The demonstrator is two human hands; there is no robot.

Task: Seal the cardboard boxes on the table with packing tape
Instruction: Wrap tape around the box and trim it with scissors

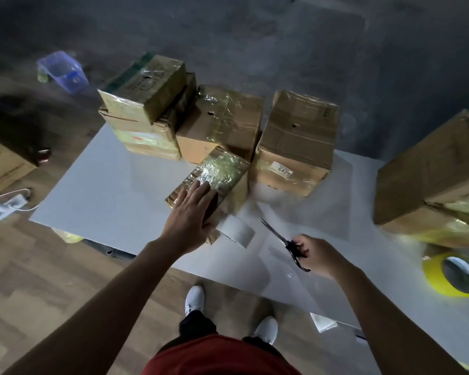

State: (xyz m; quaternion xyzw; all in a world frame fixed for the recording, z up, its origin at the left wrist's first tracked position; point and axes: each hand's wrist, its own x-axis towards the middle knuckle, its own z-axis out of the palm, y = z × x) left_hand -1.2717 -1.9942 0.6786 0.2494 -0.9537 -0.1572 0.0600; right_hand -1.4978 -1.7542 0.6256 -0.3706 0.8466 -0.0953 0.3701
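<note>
A small, flat brown cardboard box (222, 171) wrapped in shiny clear tape lies on the white table (106, 190), its long axis running diagonally from near-left to far-right. The left hand (190, 212) presses flat on its near end, fingers straight. To its right, the right hand (320, 255) grips black scissors (278, 235), blades pointing toward the box. A yellow roll of packing tape (432, 274) lies far right.

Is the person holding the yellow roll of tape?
No, the yellow tape roll lies on the white table, while the right hand grips black scissors.

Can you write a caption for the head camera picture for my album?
The left hand rests flat on a taped cardboard box while the right hand holds scissors over the table.
</note>
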